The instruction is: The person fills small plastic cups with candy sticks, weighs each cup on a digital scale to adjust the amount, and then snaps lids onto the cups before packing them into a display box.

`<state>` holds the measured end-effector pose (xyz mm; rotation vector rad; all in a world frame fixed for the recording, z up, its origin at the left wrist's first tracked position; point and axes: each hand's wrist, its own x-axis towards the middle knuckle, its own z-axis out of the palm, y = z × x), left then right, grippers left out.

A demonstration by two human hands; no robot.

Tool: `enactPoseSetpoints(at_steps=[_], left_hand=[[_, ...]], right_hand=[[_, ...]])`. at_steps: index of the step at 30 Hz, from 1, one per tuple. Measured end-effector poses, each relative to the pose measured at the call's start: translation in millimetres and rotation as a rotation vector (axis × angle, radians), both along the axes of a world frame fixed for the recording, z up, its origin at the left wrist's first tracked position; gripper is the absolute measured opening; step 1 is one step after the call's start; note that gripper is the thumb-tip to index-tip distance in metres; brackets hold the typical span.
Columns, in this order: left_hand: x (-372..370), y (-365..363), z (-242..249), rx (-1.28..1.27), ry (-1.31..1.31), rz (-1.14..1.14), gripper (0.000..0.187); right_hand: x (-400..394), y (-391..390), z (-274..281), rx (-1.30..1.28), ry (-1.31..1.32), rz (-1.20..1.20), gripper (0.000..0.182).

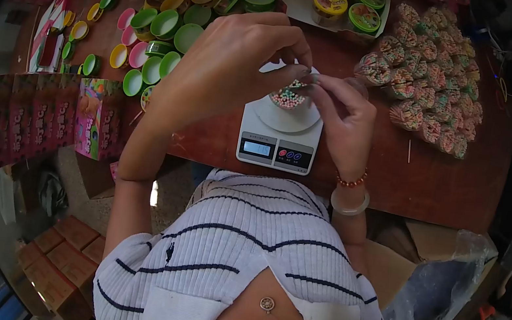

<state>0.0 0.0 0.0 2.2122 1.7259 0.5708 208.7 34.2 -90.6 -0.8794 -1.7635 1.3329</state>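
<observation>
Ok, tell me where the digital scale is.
In the head view, the digital scale is near center, at the table's near edge, under the left hand and right hand, right of the plastic cups.

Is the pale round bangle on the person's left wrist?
No, the pale round bangle circles the right wrist, beside an orange beaded bracelet.

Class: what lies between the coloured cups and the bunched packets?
The head view shows the white scale, the bead packet between left hand and right hand, and, behind, a carton of tubs.
</observation>
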Motion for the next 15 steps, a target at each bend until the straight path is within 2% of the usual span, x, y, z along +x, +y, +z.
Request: enactPoseSetpoints(at_steps=[2,3,7,8,10,13,15], left_hand=[[-2,-8,2,0.065,-0.218,0.074,0.018],[-22,-20,-3,0.043,-0.211,0.08,0.018],[-102,-72,-39,0.075,-0.234,0.489,0.019],[-116,-83,-47,0.067,-0.239,0.487,0.019],[-135,-107,-58,0.009,-0.184,0.761,0.019],[-144,-128,-65,0.021,-0.187,0.829,0.018],[-135,-124,-70,0.056,-0.187,0.765,0.018]], right_hand=[[34,-4,4,0.191,-0.082,-0.174,0.017],[43,-15,-3,0.123,-0.179,-0.241,0.017],[104,-27,-26,0.061,-0.464,-0.373,0.017],[107,-30,-34,0.055,-0.472,-0.374,0.017],[110,-36,-50,0.1,-0.549,-0.373,0.017],[100,-43,-63,0.117,-0.575,-0.372,0.019],[98,-46,-67,0.142,-0.584,-0.384,0.019]])
